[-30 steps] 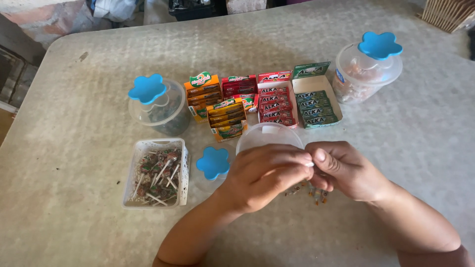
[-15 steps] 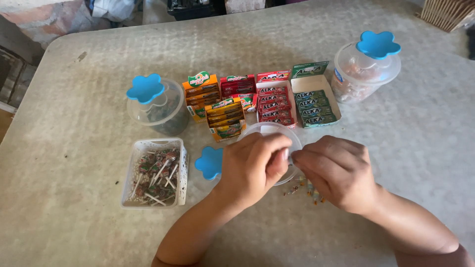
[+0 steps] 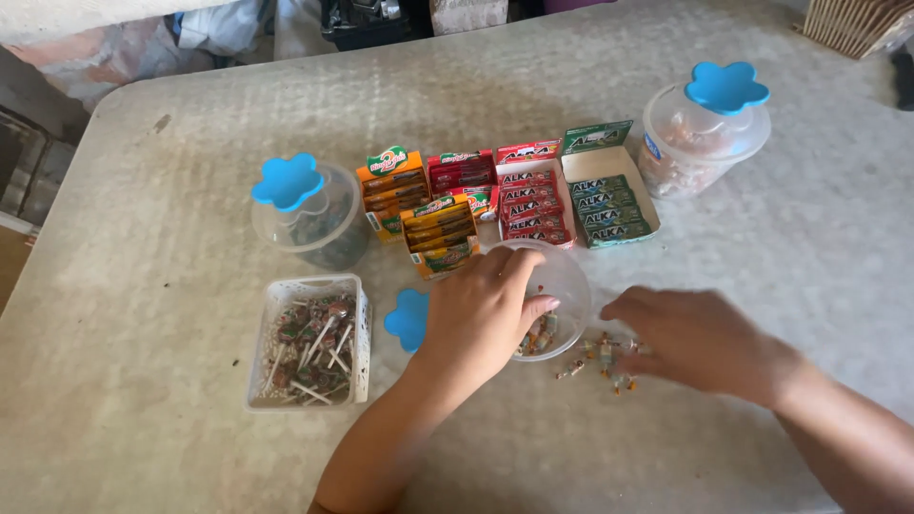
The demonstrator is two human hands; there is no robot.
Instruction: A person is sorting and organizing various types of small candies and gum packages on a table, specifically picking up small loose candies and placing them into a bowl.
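The left hand (image 3: 481, 314) is gripping the clear jar (image 3: 557, 295) (open, just right of its blue lid (image 3: 407, 319)); the right hand (image 3: 690, 338), fingers apparently spread, is covering loose candies (image 3: 600, 360) beside the jar; sweeping gently should prevent scattering.

A white slotted plastic basket of lollipops (image 3: 354, 324) sits at the left of the worn grey counter (image 3: 171, 190). Behind it stands a clear plastic jar with a blue flower-shaped lid (image 3: 303, 211); a second such jar (image 3: 706, 128) stands far right. Between them are orange (image 3: 392, 192), red (image 3: 529, 202) and green (image 3: 609, 195) cardboard gum boxes.
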